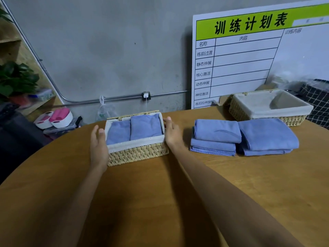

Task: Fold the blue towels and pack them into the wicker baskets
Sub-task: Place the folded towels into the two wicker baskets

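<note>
We bracket the small rectangular cloth-lined wicker basket (137, 150) with left hand (98, 145) and right hand (172, 133), fingers straight and together; it holds two folded blue towels (134, 130). Right of it, two folded blue towel stacks (243, 137) wait beside the empty larger lined wicker basket (249, 113), so we judge it roughly half done.

On the round table (160, 202) I see a wicker basket (137, 154) left of centre with two folded towels (135, 131) side by side in it, my hands flanking it. Right of it lie two stacks of folded towels (243, 138), and behind those a second basket (270, 107) sits before the planning board (249, 59) leaning on the wall.
</note>
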